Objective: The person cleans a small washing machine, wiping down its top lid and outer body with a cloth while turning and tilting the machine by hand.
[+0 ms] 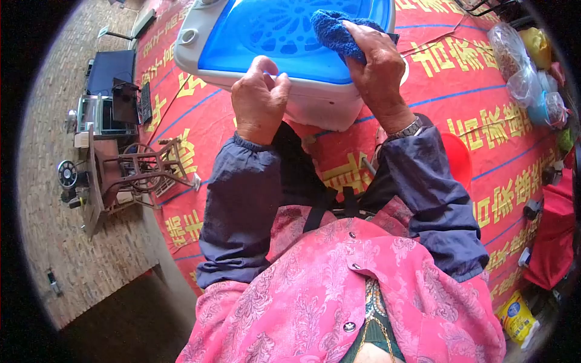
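Note:
A small white washing machine (324, 97) with a see-through blue lid (227, 48) stands at the top of the head view. My left hand (260, 100) is closed at the front edge of the lid, its thumb and curled fingers on the rim. In my right hand (378, 66) is a bunched blue cloth (339, 36), held at the right side of the lid. The cloth partly covers the lid there, and some of my right fingers are hidden behind it.
A red bucket (457, 160) sits beside my right sleeve. On the left are an old sewing machine stand (142, 163) and a dark screen (112, 71). Plastic bags (514, 57) lie at the upper right, a yellow packet (517, 317) at the lower right. Red printed sheeting (499, 121) covers the floor.

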Demonstrator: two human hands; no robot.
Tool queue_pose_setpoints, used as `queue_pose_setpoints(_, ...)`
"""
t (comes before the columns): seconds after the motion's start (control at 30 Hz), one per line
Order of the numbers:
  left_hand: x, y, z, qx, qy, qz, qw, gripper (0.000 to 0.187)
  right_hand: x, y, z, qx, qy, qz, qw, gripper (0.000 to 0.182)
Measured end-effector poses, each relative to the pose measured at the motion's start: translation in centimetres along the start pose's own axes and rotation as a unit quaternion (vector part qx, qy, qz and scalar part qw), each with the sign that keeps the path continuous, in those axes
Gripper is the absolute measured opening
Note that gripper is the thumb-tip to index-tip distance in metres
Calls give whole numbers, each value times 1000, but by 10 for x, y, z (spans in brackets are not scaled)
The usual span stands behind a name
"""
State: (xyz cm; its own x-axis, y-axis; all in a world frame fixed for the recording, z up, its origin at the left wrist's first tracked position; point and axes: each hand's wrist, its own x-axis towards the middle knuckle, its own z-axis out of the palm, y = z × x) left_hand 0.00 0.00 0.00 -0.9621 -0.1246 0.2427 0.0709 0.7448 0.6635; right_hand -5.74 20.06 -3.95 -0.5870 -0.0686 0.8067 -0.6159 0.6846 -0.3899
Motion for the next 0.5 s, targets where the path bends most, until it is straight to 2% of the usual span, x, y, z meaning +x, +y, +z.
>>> queue_pose_setpoints(0.07,0,-13,1,-36,-16,2,999,8,-1,1,1,5,3,-6,1000,48)
queue_pose_setpoints(0.17,-3,-24,-6,55,116,106,986,7,1,1,-1,22,8,-8,1000,49)
queue_pose_setpoints(0.23,5,-41,-21,57,175,60,981,8,-1,-1,0,48,16,-1,999,47)
queue_pose_setpoints(0.3,14,-57,-35,126,235,125,956,11,-5,-7,-8,67,0,1,998,46)
queue_pose_setpoints(0.43,27,-80,-32,191,240,207,929,23,-28,-35,-42,78,-84,-22,993,44)
queue_pose_setpoints(0.5,24,-88,-19,177,260,191,930,30,-35,-47,-42,48,-109,-44,992,47)
